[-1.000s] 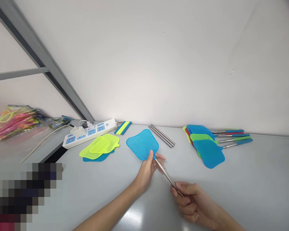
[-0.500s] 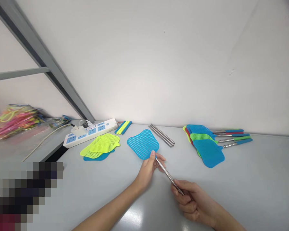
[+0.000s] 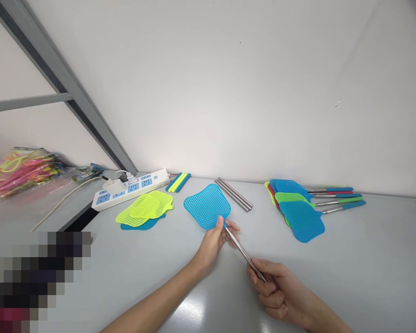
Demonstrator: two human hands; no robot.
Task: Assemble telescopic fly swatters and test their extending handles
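Note:
My left hand [image 3: 217, 238] pinches the neck of a blue fly swatter head [image 3: 207, 206], thumb on top. A metal rod [image 3: 241, 248] meets that neck and runs down to the right. My right hand [image 3: 280, 289] is closed around the rod's lower part, its end hidden in the fingers. Behind the blue head lie several loose metal rods [image 3: 234, 194]. Left of it, two yellow swatter heads [image 3: 152, 206] overlap a blue swatter head [image 3: 142, 225]. Blue and yellow handle sleeves [image 3: 178, 182] rest near the wall.
Several fly swatters with handles [image 3: 303, 222] are stacked on the right of the grey table [image 3: 377, 268]. A white power strip [image 3: 131, 188] with plugs and a cable stands at the back left. Bagged colourful items [image 3: 27, 171] lie beyond it, below a metal frame [image 3: 72, 99].
The view has shifted very slightly. Both hands keep the same grip on the swatter head and the rod, with no clear movement between them.

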